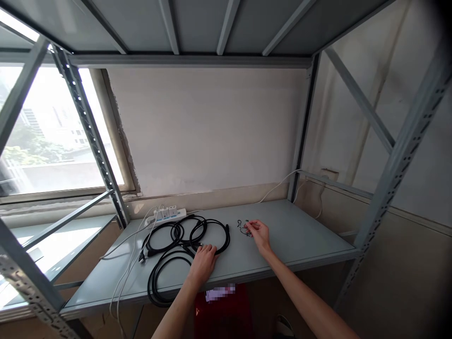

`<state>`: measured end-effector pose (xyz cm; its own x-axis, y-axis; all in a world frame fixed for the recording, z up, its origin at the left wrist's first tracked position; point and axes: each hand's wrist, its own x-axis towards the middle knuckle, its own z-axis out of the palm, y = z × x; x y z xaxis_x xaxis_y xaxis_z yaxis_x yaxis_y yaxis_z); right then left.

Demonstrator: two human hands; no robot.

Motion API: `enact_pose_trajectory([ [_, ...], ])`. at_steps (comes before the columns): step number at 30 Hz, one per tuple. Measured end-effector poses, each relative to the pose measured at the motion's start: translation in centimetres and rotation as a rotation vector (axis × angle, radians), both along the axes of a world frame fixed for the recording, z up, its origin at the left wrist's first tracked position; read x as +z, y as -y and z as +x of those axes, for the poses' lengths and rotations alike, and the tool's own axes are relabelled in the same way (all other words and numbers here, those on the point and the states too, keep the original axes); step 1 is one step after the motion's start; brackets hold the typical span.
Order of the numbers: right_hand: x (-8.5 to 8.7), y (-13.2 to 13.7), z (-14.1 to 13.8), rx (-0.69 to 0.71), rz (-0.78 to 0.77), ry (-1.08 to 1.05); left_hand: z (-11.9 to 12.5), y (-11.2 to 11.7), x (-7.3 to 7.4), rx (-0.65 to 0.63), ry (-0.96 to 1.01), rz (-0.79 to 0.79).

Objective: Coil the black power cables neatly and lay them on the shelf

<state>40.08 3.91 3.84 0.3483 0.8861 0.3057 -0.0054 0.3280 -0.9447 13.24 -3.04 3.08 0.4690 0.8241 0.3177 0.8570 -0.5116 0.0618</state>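
Observation:
Several coiled black cables (pixel 152 282) lie overlapping on the grey metal shelf. My left hand (pixel 205 261) is at the near side of the coils, its fingers curled down over a black cable; the fingertips are partly hidden. To the right, my right hand (pixel 258 233) is just above the shelf, thumb and fingers pinched on a thin black wire tie. Other small bent black ties (pixel 239 223) lie beside its fingertips, on the left. A cable plug (pixel 141 257) rests at the left end of the coils.
A white power strip (pixel 169 214) with chargers stands against the wall behind the coils. White cords (pixel 131 259) run over the shelf's (pixel 300 230) front edge at left. Metal posts (pixel 391 165) frame both sides; a red stool (pixel 222 315) is below.

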Motion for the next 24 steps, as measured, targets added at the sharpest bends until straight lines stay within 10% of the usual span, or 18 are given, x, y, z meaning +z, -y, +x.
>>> enact_pose_trajectory([
  [8,-1.5,1.8,-10.4,0.393,0.042,0.191,-0.1,-0.1,-0.2,0.005,-0.003,0.010],
  [24,-2.9,2.1,-9.7,0.153,0.050,0.213,-0.2,-0.2,-0.4,0.040,0.008,0.013],
])
